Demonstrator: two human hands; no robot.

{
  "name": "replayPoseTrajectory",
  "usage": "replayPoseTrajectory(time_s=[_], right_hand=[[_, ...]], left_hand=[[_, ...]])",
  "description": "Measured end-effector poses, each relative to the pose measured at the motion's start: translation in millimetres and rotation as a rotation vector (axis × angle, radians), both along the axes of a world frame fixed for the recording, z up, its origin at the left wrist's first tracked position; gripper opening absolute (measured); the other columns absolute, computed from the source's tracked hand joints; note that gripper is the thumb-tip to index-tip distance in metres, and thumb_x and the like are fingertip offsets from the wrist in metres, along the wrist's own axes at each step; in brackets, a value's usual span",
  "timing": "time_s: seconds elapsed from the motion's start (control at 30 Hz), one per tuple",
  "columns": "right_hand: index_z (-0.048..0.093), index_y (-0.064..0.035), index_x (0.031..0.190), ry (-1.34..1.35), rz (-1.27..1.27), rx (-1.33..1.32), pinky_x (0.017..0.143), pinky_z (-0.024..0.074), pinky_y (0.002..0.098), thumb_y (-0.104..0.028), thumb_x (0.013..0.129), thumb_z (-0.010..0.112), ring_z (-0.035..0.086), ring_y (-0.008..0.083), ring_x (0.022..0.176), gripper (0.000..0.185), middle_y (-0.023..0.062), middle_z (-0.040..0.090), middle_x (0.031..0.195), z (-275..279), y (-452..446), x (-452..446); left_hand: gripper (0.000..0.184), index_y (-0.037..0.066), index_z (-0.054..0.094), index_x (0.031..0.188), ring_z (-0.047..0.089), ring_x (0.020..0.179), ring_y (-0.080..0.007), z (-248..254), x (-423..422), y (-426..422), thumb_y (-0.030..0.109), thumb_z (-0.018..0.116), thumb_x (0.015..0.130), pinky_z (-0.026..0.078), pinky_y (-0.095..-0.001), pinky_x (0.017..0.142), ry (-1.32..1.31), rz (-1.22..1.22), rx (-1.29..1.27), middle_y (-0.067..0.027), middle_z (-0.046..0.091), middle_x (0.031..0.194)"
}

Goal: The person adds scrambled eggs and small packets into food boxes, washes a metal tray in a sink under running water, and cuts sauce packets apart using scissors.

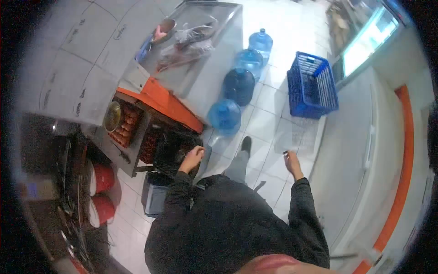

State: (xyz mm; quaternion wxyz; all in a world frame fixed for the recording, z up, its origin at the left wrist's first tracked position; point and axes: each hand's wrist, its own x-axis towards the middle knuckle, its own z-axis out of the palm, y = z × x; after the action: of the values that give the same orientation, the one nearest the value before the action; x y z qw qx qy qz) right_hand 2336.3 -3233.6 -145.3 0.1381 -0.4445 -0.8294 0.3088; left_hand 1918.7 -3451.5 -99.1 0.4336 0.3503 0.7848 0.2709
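My left hand [193,159] hangs in front of a dark, glossy bin or bag [173,148] beside the counter. Its fingers are curled together, and what they hold, if anything, is hidden. Over the white tiled floor, my right hand [292,163] has its fingers drawn together around something small and dark that I cannot make out. A blue plastic crate [315,86] stands on the floor beyond my right hand. Several blue water jugs, the nearest one [224,116] among them, stand in a row between the counter and the crate.
A metal counter [219,43] with an orange edge [171,105] carries plastic-wrapped items. Below it is a tray of round brown items [129,125]. Red containers [102,179] and a grey bin [155,198] are at the left. A white cabinet [349,150] lines the right side.
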Motion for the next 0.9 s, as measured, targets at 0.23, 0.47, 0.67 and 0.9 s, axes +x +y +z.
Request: replayPoseTrajectory(time_s=[0.23,0.47,0.67,0.9], right_hand=[[0.054,-0.0033,0.093,-0.002,-0.229,0.092,0.070,0.0427,0.0386,-0.010,0.084,0.046,0.055,0.0335,0.080,0.014,0.0201,0.056,0.086,-3,196,-13],[0.060,-0.0023,0.094,-0.474,-0.473,-0.691,0.078,0.0434,0.0408,-0.029,0.079,0.050,0.056,0.0372,0.089,0.032,0.0221,0.060,0.092,-35,143,98],[0.061,-0.0002,0.089,-0.587,-0.805,-0.988,0.073,0.0436,0.0423,-0.028,0.079,0.050,0.057,0.0367,0.084,0.031,0.0222,0.060,0.089,-44,174,157],[0.061,0.0021,0.079,-0.534,-0.692,-0.593,0.065,0.0442,0.0448,-0.024,0.081,0.049,0.058,0.0358,0.074,0.028,0.0206,0.061,0.083,-144,489,66]], left_hand=[[0.025,0.011,0.050,0.109,0.057,0.062,-0.0098,-45,-54,161,0.026,0.043,0.091,0.044,-0.0232,0.048,-0.294,0.282,0.183,-0.0038,0.059,0.089],[0.024,0.004,0.052,0.106,0.055,0.069,-0.0123,3,-22,525,0.019,0.045,0.089,0.046,-0.0263,0.064,-0.329,-0.133,0.263,-0.0075,0.058,0.086],[0.032,0.004,0.050,0.109,0.058,0.085,-0.0327,-89,-47,709,0.026,0.044,0.087,0.045,-0.0407,0.077,0.164,-0.481,0.130,-0.0196,0.059,0.091],[0.028,0.004,0.055,0.099,0.057,0.065,-0.0222,-186,-139,767,0.027,0.049,0.085,0.047,-0.0356,0.058,0.212,-0.475,-0.303,-0.0131,0.060,0.079]])
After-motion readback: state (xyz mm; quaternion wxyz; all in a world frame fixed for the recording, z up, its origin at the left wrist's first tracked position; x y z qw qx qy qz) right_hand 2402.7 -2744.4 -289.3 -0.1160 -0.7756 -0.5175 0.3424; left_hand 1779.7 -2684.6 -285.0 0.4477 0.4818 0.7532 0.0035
